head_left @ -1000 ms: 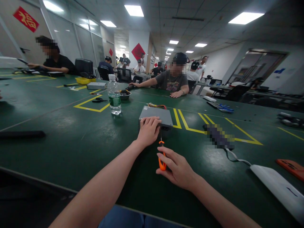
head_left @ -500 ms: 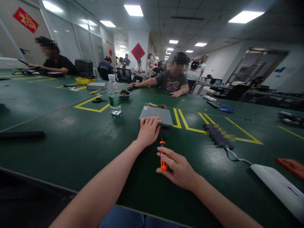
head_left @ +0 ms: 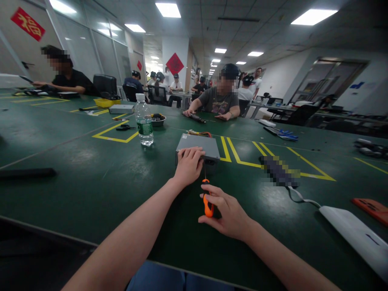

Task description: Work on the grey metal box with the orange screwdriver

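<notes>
A grey metal computer power supply (head_left: 198,143) with coloured wires at its back lies on the green table. Across its top left, my left hand (head_left: 189,163) grips the box, fingers on the lid and the rest over the near edge. My right hand (head_left: 222,210) holds an orange and black screwdriver (head_left: 207,206) by its handle between thumb and fingers. The thin shaft points away from me to the box's near face, beside the socket. Where the tip meets the face is too small to make out.
Left of the box stands a water bottle (head_left: 144,123), with a metal bowl (head_left: 158,120) behind it. At right lie a pixelated dark object (head_left: 279,171), a white device (head_left: 353,232) on a cable and an orange phone (head_left: 371,210). A co-worker (head_left: 216,99) sits opposite.
The screwdriver handle has turned slightly in my right hand, while my left hand stays on the box. Opposite, the co-worker's arm has drawn a dark tool from near the bowl towards their body.
</notes>
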Motion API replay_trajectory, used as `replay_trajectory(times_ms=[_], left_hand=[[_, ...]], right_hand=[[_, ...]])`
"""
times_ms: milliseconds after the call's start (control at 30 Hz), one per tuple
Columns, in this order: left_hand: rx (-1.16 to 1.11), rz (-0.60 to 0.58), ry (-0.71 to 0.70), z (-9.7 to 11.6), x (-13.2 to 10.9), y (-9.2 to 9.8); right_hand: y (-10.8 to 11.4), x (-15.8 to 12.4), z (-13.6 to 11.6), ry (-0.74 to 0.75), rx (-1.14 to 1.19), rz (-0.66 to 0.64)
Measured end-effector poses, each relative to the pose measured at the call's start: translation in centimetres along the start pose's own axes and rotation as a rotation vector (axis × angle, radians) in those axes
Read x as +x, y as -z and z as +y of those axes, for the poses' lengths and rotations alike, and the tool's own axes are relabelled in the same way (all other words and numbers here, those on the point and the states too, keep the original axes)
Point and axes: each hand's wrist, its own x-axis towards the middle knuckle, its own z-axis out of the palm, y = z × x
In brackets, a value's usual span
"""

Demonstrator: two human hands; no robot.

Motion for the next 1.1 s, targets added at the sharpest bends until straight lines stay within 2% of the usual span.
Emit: replay_trajectory(times_ms=[133, 300, 433, 633, 833, 1100], left_hand=[[0.002, 0.0, -0.004, 0.0, 0.0, 0.0], [0.012, -0.011, 0.001, 0.1, 0.1, 0.0], [0.014, -0.014, 0.004, 0.1, 0.1, 0.0], [0.02, -0.016, -0.002, 0.1, 0.0, 0.1], [0.009, -0.021, -0.001, 0.1, 0.0, 0.2], [0.003, -0.04, 0.01, 0.1, 0.0, 0.2]], right_hand=[[0.1, 0.0, 0.1, 0.034, -0.122, -0.053], [-0.1, 0.0, 0.5, 0.077, -0.222, 0.078], [-0.1, 0.3, 0.7, 0.108, -0.267, 0.114], [1.9, -0.3, 0.8, 0.178, -0.354, 0.16], [3.6, -1.8, 1.2, 0.141, -0.39, 0.168], [3.4, -1.6, 1.6, 0.114, -0.37, 0.122]])
